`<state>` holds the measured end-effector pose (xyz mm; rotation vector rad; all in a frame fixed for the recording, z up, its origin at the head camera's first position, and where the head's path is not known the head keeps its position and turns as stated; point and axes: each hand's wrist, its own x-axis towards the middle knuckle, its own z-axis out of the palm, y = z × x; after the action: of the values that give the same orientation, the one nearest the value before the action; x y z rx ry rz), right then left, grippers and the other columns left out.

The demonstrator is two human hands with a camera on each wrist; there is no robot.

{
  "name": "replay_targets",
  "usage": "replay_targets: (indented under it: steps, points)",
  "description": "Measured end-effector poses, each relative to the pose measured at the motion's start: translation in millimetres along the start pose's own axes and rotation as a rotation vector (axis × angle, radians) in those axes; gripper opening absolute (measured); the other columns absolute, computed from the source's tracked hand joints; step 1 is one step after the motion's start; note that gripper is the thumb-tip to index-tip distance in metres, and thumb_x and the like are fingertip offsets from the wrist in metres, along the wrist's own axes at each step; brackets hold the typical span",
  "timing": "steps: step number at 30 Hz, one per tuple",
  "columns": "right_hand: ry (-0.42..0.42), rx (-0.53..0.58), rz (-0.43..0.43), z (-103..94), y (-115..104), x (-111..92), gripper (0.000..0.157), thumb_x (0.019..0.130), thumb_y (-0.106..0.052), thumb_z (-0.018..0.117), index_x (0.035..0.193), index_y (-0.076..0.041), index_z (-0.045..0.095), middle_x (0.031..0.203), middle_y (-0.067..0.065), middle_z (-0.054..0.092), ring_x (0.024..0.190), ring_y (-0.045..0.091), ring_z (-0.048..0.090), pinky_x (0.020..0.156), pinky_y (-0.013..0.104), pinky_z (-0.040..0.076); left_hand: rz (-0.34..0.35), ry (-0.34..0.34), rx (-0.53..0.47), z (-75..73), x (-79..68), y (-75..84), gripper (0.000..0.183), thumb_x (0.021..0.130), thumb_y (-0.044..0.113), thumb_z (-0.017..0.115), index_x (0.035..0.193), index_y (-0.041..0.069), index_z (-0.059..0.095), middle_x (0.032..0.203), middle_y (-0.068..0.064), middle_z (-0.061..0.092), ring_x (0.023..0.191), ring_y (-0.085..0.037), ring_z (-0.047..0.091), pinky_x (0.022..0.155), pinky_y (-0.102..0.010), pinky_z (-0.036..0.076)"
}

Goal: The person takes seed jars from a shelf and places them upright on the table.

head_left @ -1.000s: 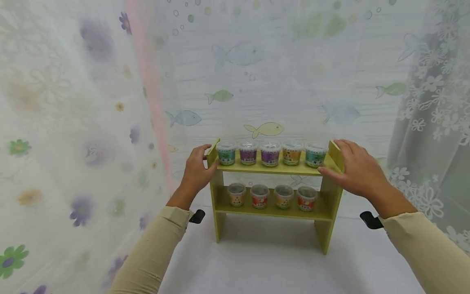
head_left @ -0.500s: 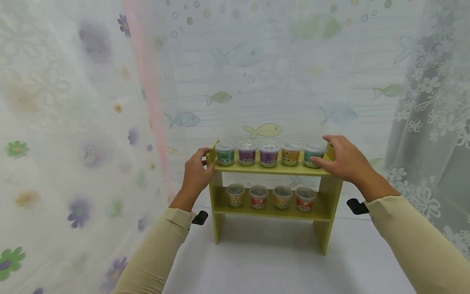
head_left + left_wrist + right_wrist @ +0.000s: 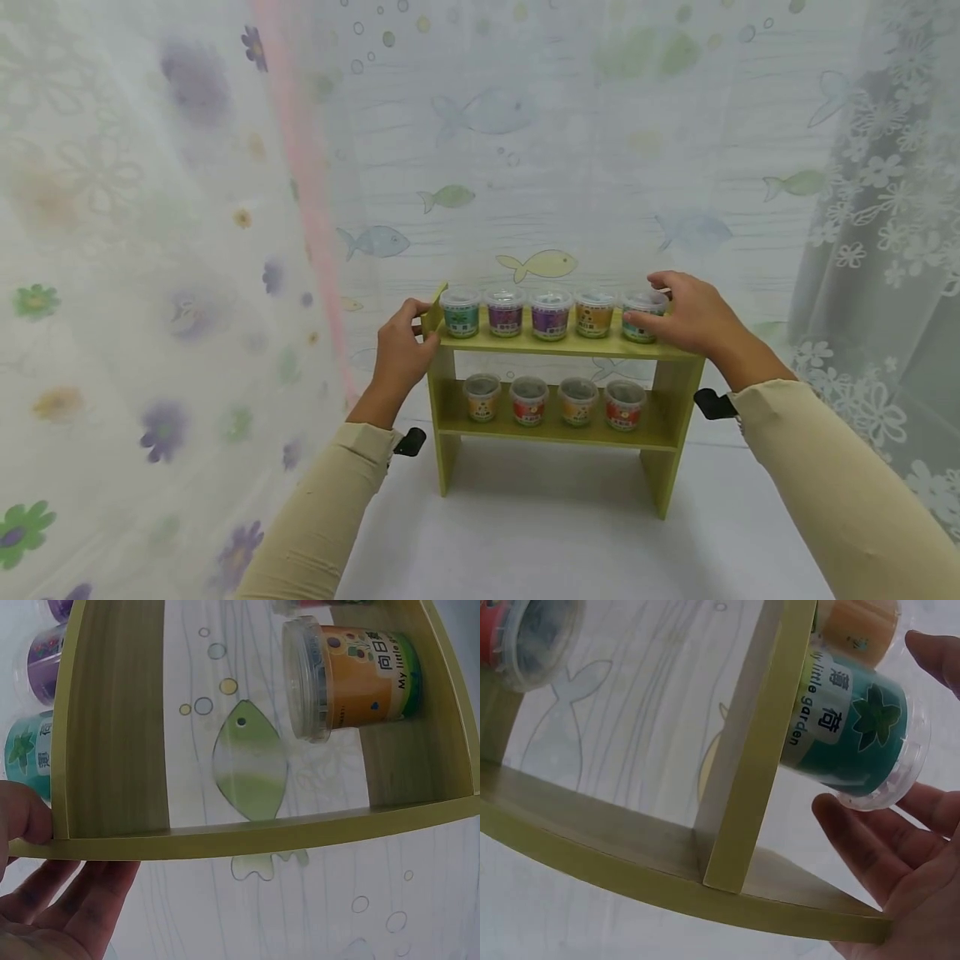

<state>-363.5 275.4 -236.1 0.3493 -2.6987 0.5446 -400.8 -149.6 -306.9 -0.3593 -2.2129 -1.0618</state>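
A small yellow-green wooden shelf (image 3: pixel 555 347) stands on the white surface, with a row of lidded clear cups on each of its two boards. My left hand (image 3: pixel 401 346) holds the left side panel near its top, thumb inside and fingers outside, as the left wrist view shows. My right hand (image 3: pixel 697 315) is around the rightmost top cup (image 3: pixel 636 331), which has a teal label with a green leaf. In the right wrist view its fingers (image 3: pixel 885 840) reach beside the lid, and the thumb (image 3: pixel 935 658) is on the other side, slightly apart from the cup.
On the top board, a teal cup (image 3: pixel 461 315), two purple cups and an orange cup (image 3: pixel 594 315) sit beside the held-around one. Orange and red cups (image 3: pixel 529 402) line the lower board. Patterned curtains (image 3: pixel 480 150) hang behind and at the left.
My right hand has left the shelf's right side panel and moved left, around the rightmost top cup. The left hand stays on the left panel.
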Motion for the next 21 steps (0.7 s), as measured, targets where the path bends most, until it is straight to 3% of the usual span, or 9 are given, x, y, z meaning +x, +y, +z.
replay_targets:
  steps: [21]
  points:
    - [-0.043,0.011,0.076,-6.6,-5.8,-2.7,0.09,0.094,-0.061,0.066,0.155,0.001,0.041,0.151,0.029,0.048,0.137,0.049,0.047,0.106,0.066,0.042,0.001,0.004,-0.016,0.2,-0.7,1.4,0.039,0.095,0.009,0.068,0.132,0.012,0.059,0.137,-0.012,0.063,0.116,-0.037,0.071,0.082,-0.047,0.062]
